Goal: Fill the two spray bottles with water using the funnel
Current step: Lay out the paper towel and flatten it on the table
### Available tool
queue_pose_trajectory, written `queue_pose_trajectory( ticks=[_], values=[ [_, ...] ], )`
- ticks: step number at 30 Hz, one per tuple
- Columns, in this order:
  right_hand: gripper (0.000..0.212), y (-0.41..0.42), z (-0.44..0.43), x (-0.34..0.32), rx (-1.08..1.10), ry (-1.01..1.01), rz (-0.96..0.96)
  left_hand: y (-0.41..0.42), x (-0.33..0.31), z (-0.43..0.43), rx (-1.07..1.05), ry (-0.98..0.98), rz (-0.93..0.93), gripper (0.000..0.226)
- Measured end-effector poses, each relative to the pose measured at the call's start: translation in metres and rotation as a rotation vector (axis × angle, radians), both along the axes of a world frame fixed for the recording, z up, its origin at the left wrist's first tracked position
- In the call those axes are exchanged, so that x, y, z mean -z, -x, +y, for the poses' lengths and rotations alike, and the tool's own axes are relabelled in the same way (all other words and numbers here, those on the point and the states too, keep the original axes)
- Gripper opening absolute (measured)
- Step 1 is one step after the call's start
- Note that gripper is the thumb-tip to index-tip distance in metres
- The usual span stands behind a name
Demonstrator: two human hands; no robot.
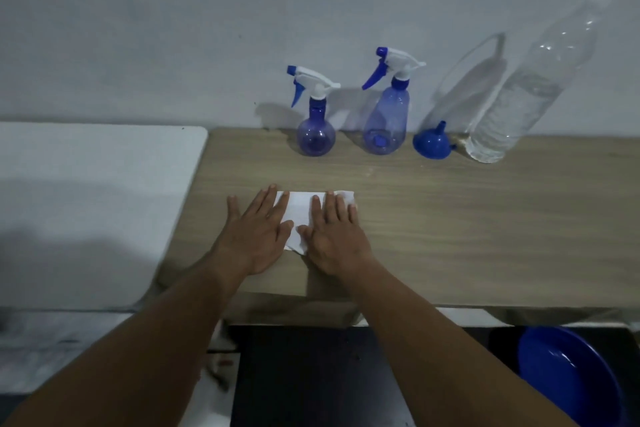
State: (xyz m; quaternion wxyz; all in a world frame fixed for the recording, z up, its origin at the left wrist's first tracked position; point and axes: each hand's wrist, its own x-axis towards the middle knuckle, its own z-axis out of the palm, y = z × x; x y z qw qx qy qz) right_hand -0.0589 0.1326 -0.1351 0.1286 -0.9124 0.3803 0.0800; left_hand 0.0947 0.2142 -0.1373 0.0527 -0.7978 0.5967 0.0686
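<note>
Two blue spray bottles with white and blue trigger heads stand at the back of the wooden table [485, 218]: a round one [316, 139] on the left and a taller one [385, 121] to its right. A blue funnel [433, 144] lies mouth down beside the tall one. A large clear water bottle [512, 107], partly full, stands at the right against the wall. My left hand [258, 232] and my right hand [332, 236] lie flat, fingers straight, on a white paper towel [299, 211] near the table's front.
A white surface [86, 201] adjoins the table on the left. Below the table's front edge sits a blue basin [568, 378] at the lower right, beside a dark floor area.
</note>
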Motion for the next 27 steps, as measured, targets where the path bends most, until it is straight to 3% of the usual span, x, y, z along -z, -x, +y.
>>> queue_pose_trajectory(
  ticks=[10,22,27],
  values=[
    [0.071,0.003,0.038,-0.004,-0.137,0.006,-0.045,0.000,-0.002,0.044,-0.064,-0.067,-0.026,0.066],
    [0.070,0.138,0.000,-0.007,-0.141,-0.015,-0.020,0.131,0.000,0.003,-0.040,-0.047,0.038,0.065],
    [0.110,0.225,-0.036,0.002,-0.123,0.047,-0.083,0.214,-0.001,-0.036,-0.010,-0.039,0.045,0.064]
  ],
)
